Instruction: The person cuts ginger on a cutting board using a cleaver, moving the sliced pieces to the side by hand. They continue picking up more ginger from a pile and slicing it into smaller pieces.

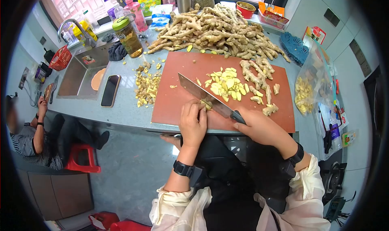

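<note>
On the reddish-brown cutting board (174, 69), my left hand (193, 121) pinches a small piece of ginger (207, 104) near the front edge. My right hand (259, 125) is wrapped round the black handle of a wide cleaver (202, 92), its blade slanting up and left beside that piece. Beyond the blade lies a heap of yellow ginger slices (227, 84). Unsliced ginger roots (259, 75) rest on the board's right part. Peelings and scraps (147, 85) are on the counter left of the board.
A large pile of ginger (214, 32) stands behind the board. Left are a green-lidded jar (127, 38), a phone (110, 91) and a sink (81, 75). A plastic bag of slices (304, 93) is at right. Another person (34, 137) sits at far left.
</note>
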`<move>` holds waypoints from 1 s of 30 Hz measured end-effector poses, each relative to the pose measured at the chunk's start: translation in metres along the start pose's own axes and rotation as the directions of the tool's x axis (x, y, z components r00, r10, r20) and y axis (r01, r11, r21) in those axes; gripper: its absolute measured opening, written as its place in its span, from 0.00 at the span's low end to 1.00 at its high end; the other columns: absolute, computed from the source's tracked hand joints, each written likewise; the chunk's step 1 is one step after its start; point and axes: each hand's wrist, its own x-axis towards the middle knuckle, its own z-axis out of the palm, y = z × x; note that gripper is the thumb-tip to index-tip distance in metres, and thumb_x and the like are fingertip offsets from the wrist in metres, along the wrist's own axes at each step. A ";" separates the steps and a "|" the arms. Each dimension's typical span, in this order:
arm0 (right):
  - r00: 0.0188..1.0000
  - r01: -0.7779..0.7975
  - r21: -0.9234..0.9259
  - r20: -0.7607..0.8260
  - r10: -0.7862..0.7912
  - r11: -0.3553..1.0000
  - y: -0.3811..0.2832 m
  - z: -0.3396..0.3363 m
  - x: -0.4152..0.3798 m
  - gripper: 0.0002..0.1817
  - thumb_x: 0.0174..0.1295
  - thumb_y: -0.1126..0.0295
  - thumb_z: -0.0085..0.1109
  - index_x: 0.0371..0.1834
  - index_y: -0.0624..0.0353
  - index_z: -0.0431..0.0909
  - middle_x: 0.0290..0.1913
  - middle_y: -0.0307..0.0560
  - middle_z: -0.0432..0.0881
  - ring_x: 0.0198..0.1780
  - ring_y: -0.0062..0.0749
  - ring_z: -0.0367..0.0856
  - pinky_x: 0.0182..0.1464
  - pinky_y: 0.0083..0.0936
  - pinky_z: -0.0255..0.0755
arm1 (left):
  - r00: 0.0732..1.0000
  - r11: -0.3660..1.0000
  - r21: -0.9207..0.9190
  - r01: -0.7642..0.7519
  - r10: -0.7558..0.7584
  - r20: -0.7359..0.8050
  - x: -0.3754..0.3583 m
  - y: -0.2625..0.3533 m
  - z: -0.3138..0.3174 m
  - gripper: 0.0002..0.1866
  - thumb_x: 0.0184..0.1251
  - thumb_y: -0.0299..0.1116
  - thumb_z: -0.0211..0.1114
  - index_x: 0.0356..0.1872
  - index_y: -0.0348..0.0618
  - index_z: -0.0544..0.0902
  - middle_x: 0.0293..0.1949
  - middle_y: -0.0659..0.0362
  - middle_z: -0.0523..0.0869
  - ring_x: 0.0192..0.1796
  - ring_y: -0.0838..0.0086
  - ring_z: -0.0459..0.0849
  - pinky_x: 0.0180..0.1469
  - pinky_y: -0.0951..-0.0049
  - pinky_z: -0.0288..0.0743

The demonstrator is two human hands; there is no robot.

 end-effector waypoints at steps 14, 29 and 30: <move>0.998 0.011 0.049 -0.061 -0.008 0.999 -0.007 0.020 0.048 0.16 0.74 0.62 0.61 0.46 0.67 0.72 0.44 0.72 0.83 0.49 0.66 0.83 0.49 0.54 0.74 | 1.000 1.000 0.006 -0.029 0.029 -0.002 0.001 -0.001 0.000 0.06 0.64 0.22 0.70 0.39 0.40 0.84 0.48 0.55 0.87 0.49 0.55 0.85 0.51 0.59 0.80; 1.000 -0.023 -0.047 -0.020 0.022 0.999 -0.001 0.014 0.027 0.14 0.72 0.65 0.61 0.50 0.63 0.73 0.43 0.67 0.84 0.50 0.63 0.84 0.50 0.50 0.75 | 0.999 0.999 0.013 -0.033 0.033 -0.002 0.002 0.001 0.002 0.05 0.63 0.22 0.70 0.39 0.41 0.84 0.47 0.56 0.88 0.49 0.56 0.86 0.50 0.58 0.80; 1.000 -0.022 -0.046 -0.024 0.021 0.999 -0.005 0.017 0.036 0.14 0.72 0.65 0.61 0.50 0.63 0.73 0.43 0.67 0.84 0.50 0.63 0.84 0.50 0.50 0.75 | 0.999 1.000 0.008 -0.031 0.031 -0.009 0.002 0.001 0.002 0.05 0.63 0.22 0.70 0.39 0.40 0.84 0.47 0.55 0.88 0.49 0.56 0.86 0.50 0.58 0.80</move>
